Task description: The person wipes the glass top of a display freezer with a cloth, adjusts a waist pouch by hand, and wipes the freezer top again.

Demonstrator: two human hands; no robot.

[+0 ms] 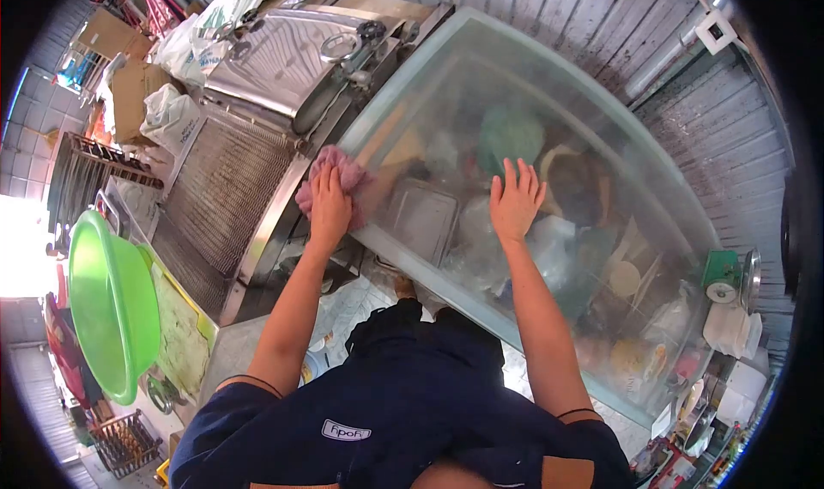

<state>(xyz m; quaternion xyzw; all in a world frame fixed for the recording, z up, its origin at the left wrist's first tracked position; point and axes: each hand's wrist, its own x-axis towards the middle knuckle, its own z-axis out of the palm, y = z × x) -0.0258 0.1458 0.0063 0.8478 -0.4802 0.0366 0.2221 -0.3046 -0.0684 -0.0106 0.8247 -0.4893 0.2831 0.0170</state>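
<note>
Open room crosses the glass top [429, 150] between the pink cloth [358, 180] and the right hand [516, 206]. The steel machine [266, 68] bounds its left side, the green scale [722, 268] its right corner (ribbed wall [592, 25] beyond).

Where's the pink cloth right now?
Head view, left of centre: the pink cloth is bunched under the left hand, by the left end of the clear panel, just right of the ribbed metal surface.

Lime-green basin [112, 309], cardboard box [133, 103], green scale [722, 268], ribbed wall [558, 12]
</note>
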